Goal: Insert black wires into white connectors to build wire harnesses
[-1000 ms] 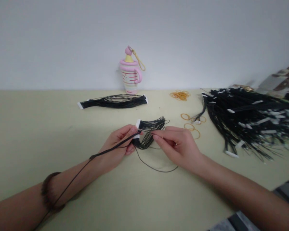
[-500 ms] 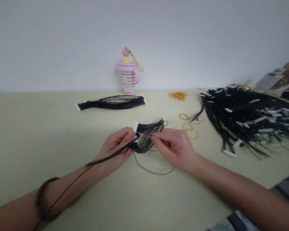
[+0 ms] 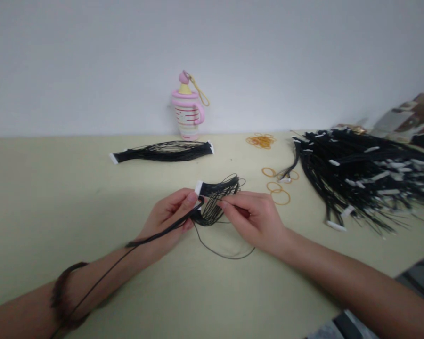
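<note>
A black wire harness point(image 3: 217, 189) with white connector ends is folded into a loop between my hands. My left hand point(image 3: 173, 214) is closed round its connectors, one white connector point(image 3: 198, 188) showing above the thumb. From that grip a black wire bundle runs back over my left wrist, thinning to a single wire. My right hand point(image 3: 256, 216) pinches a thin black wire at the right side of the loop, thumb against forefinger. Below, a loose wire point(image 3: 229, 257) curves between the two hands.
Behind lies another wire harness point(image 3: 166, 151), with a pink striped mug point(image 3: 187, 110) against the wall. Loose yellow rubber bands point(image 3: 281, 197) and a small heap of rubber bands point(image 3: 261, 141) are right of centre. A large pile of black harnesses point(image 3: 360, 169) covers the right side.
Both hands keep their grips on the harness. My right hand has shifted only very slightly, and the view has tilted a little.
</note>
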Tool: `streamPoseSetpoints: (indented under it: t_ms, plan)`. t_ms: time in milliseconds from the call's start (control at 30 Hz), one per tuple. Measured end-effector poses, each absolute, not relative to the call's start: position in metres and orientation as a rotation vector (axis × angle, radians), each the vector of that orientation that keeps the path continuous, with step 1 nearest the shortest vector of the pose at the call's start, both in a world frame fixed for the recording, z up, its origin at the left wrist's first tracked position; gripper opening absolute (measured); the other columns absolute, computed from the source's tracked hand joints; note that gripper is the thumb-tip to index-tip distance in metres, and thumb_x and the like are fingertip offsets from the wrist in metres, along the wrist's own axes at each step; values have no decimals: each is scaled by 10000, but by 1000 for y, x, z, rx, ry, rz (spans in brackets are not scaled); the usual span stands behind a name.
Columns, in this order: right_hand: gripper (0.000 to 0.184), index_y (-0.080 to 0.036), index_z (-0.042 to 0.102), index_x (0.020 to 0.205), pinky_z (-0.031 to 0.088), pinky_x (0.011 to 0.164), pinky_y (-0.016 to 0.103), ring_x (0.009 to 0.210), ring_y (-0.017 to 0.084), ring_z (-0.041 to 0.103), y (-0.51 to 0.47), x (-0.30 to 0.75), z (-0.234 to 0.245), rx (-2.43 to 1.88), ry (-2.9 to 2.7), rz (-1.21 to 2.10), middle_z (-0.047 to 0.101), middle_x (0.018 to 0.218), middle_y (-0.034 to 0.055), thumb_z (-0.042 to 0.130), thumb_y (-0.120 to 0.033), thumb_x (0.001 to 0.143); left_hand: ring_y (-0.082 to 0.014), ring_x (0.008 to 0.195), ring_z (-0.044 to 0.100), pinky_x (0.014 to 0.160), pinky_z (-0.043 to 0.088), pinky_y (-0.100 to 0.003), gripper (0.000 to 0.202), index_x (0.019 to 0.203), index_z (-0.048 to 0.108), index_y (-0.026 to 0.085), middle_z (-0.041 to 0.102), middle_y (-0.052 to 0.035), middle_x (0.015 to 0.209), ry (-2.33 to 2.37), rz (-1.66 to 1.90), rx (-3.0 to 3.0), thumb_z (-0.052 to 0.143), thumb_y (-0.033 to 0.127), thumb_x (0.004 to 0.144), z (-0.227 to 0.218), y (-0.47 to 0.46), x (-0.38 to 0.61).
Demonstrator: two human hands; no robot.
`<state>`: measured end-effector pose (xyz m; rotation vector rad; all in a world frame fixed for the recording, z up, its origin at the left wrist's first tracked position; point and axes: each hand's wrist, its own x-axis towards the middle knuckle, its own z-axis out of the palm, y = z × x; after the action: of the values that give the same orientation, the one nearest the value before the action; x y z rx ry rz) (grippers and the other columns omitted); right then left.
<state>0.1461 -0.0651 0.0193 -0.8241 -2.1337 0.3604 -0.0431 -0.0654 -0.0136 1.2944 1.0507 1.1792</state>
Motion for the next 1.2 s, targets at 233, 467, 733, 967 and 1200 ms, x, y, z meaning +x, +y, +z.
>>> streamPoseSetpoints:
  t_ms: [233, 467, 733, 967, 1200]
  plan:
    - [187, -120, 573, 670, 313, 505, 174, 528, 47, 410, -66, 144, 17, -807, -2131, 408, 458, 559, -30, 462, -135, 819, -45, 434, 376, 382, 270, -153, 215, 798, 581, 188, 432, 41, 539, 1072, 1162, 1349, 488, 382, 801, -11, -66, -43]
    - [200, -136, 531, 643, 345, 535, 172, 552, 56, 446, -67, 144, 16, -788, -2135, 478, 485, 581, -29, 428, -103, 812, -57, 436, 360, 381, 248, -165, 222, 804, 567, 187, 420, 40, 528, 1068, 1124, 1425, 464, 383, 812, -13, -67, -44]
    - [213, -131, 525, 639, 366, 553, 159, 566, 57, 484, -67, 143, 19, -814, -2157, 491, 532, 593, -17, 403, -102, 811, -66, 467, 357, 404, 262, -170, 236, 817, 559, 182, 410, 38, 552, 1052, 1036, 1447, 451, 392, 812, -10, -69, -47]
    - [243, -134, 492, 617, 352, 534, 166, 550, 61, 470, -66, 142, 18, -826, -2206, 488, 511, 573, -16, 374, -132, 830, -67, 520, 370, 441, 302, -164, 241, 788, 570, 174, 436, 29, 601, 1068, 1022, 1500, 450, 382, 809, -4, -71, -44]
    - [217, -138, 490, 646, 331, 535, 193, 559, 77, 440, -67, 143, 18, -812, -2298, 428, 494, 595, -8, 394, -168, 838, -88, 524, 398, 470, 333, -182, 260, 706, 544, 166, 462, 17, 579, 1085, 912, 1862, 416, 366, 811, 10, -70, -41]
